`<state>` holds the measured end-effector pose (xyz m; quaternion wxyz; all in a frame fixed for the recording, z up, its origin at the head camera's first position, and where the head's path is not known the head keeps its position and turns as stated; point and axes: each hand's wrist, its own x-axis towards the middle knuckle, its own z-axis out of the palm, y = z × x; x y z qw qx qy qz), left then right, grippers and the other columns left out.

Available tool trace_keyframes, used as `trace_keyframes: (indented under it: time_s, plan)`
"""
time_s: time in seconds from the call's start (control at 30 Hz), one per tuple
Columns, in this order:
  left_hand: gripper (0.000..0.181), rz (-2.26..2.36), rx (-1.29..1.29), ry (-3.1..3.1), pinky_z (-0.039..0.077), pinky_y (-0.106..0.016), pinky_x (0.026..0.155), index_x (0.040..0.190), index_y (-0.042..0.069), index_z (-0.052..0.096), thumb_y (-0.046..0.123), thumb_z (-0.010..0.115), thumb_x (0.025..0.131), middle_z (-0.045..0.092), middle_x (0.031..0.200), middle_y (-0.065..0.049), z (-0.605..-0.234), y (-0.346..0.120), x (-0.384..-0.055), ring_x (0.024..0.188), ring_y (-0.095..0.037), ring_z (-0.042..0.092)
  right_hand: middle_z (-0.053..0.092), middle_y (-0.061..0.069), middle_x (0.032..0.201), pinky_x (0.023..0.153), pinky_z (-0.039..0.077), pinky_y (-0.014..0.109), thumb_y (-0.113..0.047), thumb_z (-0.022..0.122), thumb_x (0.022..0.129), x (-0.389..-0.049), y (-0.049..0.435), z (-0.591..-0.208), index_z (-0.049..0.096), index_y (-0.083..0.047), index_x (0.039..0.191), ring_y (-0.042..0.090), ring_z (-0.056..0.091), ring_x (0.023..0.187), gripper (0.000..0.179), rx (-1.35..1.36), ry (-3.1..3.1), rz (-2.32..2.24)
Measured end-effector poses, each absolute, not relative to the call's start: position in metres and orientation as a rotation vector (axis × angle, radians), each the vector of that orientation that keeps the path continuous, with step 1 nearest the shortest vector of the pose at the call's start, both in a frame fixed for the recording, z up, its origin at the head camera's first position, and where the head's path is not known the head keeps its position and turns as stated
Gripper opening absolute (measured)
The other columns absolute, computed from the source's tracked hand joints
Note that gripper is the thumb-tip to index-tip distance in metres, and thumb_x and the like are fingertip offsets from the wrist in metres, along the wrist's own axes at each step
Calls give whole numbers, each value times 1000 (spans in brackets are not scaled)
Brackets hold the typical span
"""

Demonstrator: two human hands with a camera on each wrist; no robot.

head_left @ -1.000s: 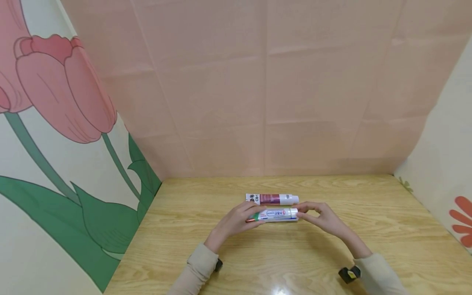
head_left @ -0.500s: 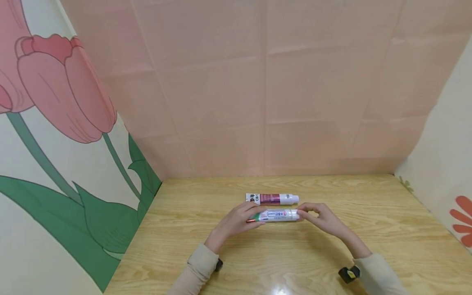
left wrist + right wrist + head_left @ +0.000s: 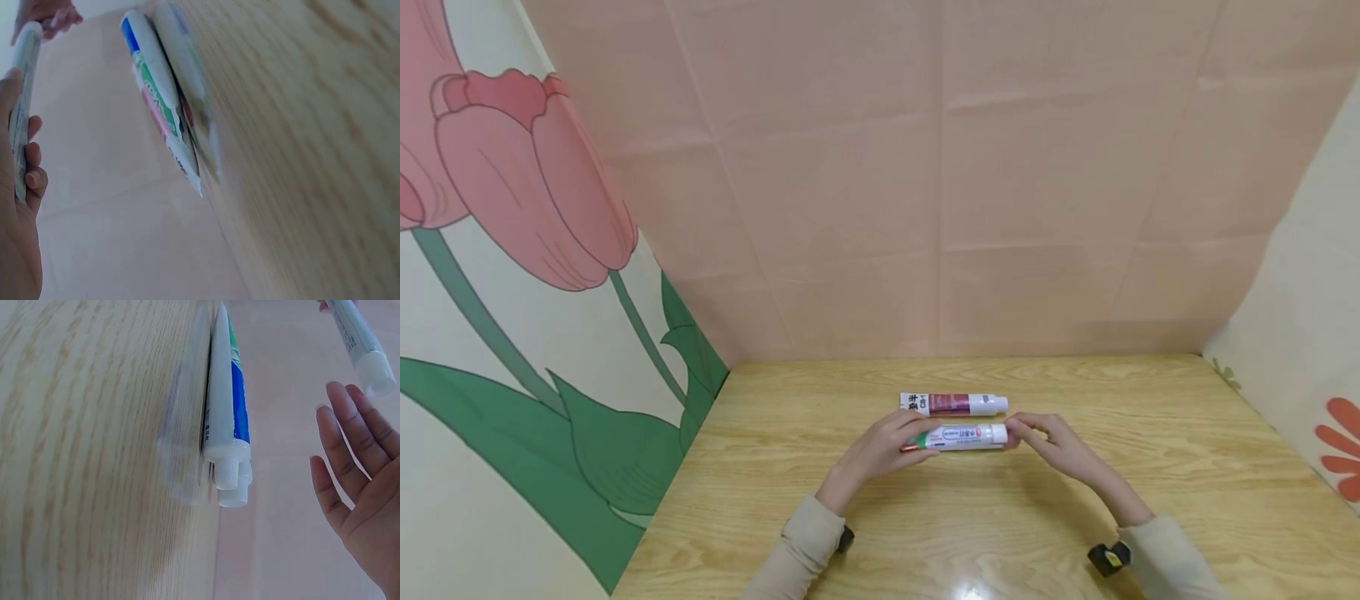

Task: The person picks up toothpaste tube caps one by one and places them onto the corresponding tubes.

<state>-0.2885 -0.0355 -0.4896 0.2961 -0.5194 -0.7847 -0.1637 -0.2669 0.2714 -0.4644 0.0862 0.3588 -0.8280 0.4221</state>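
Note:
In the head view my left hand (image 3: 880, 446) grips a white toothpaste tube (image 3: 966, 436) by its green and red crimped end, above the table. My right hand (image 3: 1060, 446) is at its white cap (image 3: 999, 433), thumb and forefinger close to the cap end. The right wrist view shows the right hand's fingers (image 3: 347, 450) extended and spread beside the held tube's cap (image 3: 375, 375), with the thumb out of sight. A second tube with blue and green print (image 3: 225, 406) lies on the table, hidden below the held one in the head view.
Behind the held tube a purple and white toothpaste tube (image 3: 955, 405) lies on the wooden table (image 3: 820, 392). A pink cloth (image 3: 925, 208) hangs at the table's back edge. Walls with painted flowers stand on both sides.
The right hand's fingertips have shifted slightly rightward to the cap's outer end. The held tube has turned a little about its length, while the left hand and the purple tube stay put.

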Motion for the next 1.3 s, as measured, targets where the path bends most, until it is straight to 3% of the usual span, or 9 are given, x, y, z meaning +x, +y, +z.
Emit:
trace_keyframes:
  time_s: [0.17, 0.3, 0.43, 0.53, 0.7, 0.93, 1.3]
  plan:
    - [46, -437, -1373, -2100, 44, -12, 90, 125, 11, 57, 34, 65, 86, 59, 111, 2, -489, -36, -288, 100, -6, 54, 68, -3, 83, 71, 51, 23, 1, 41, 97, -278, 279, -481, 65, -9, 105, 18, 63, 77, 27, 1091, -2446, 1324]
    - [46, -434, -1367, -2110, 45, -12, 88, 125, 12, 57, 34, 65, 86, 59, 111, 2, -489, -36, -288, 98, -5, 54, 67, 1, 100, 73, 51, 23, -2, 50, 94, -281, 282, -488, 59, -10, 118, 12, 62, 84, 27, 1080, -2440, 1323]
    - [46, -439, -1365, -2110, 45, -11, 86, 126, 12, 57, 34, 66, 85, 59, 111, 2, -489, -36, -288, 97, -5, 54, 64, 1, 107, 76, 50, 24, -5, 66, 85, -279, 279, -488, 59, -12, 118, 10, 61, 87, 34, 1070, -2427, 1281]
    - [47, -441, -1364, -2110, 45, -11, 87, 126, 12, 57, 33, 66, 85, 59, 111, 2, -488, -36, -288, 98, -5, 54, 65, 1, 101, 75, 49, 25, -4, 69, 81, -273, 275, -481, 60, -10, 115, 12, 61, 84, 35, 1085, -2403, 1292]
    - [46, -439, -1369, -2112, 45, -11, 87, 125, 12, 57, 33, 66, 85, 59, 111, 2, -488, -36, -288, 97, -5, 54, 66, -1, 92, 76, 48, 24, -4, 70, 81, -263, 270, -464, 62, -8, 110, 15, 61, 82, 31, 1077, -2413, 1315]
    - [46, -429, -1369, -2115, 45, -11, 87, 125, 12, 57, 32, 68, 84, 59, 112, 2, -487, -36, -287, 98, -6, 55, 67, -4, 93, 77, 46, 24, -8, 69, 82, -259, 269, -461, 64, -11, 108, 14, 60, 85, 27, 1012, -2470, 1312]
    - [46, -420, -1397, -2080, 43, -11, 90, 126, 11, 56, 33, 65, 86, 59, 110, 1, -489, -35, -288, 99, -6, 54, 67, -9, 90, 81, 45, 42, -14, 66, 86, -258, 268, -462, 68, -16, 102, 6, 60, 82, 16, 922, -2549, 1282]
